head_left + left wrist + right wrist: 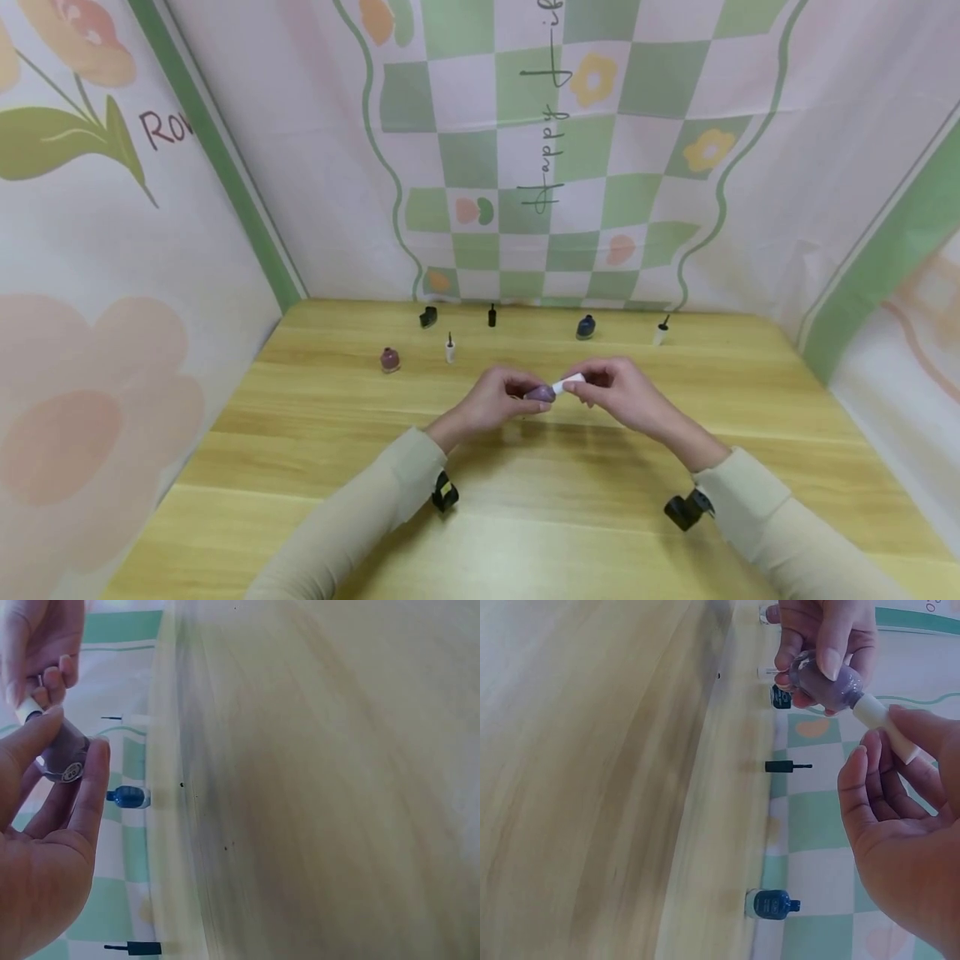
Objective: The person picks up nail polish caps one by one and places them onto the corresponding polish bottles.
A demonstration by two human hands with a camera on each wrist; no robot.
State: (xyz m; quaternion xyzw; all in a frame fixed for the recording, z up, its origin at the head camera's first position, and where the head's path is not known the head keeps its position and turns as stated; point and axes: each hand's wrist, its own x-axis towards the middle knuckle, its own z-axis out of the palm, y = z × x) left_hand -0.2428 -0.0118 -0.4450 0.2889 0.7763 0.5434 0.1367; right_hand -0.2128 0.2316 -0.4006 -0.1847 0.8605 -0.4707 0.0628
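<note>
Above the middle of the table, my left hand grips a purple nail polish bottle between thumb and fingers. The bottle is tilted nearly on its side, its neck toward my right hand. Thumb and fingers of that hand pinch a white cap. In the right wrist view the white cap meets the neck of the purple bottle, in line with it. No brush shows between them; how tightly the cap is seated cannot be told. The left wrist view shows the bottle's round label at its base.
On the wooden table stand a mauve bottle, a white brush cap, a black brush cap, a dark blue bottle and another white brush cap. A black bottle lies tipped near the back edge. Patterned cloth hangs behind.
</note>
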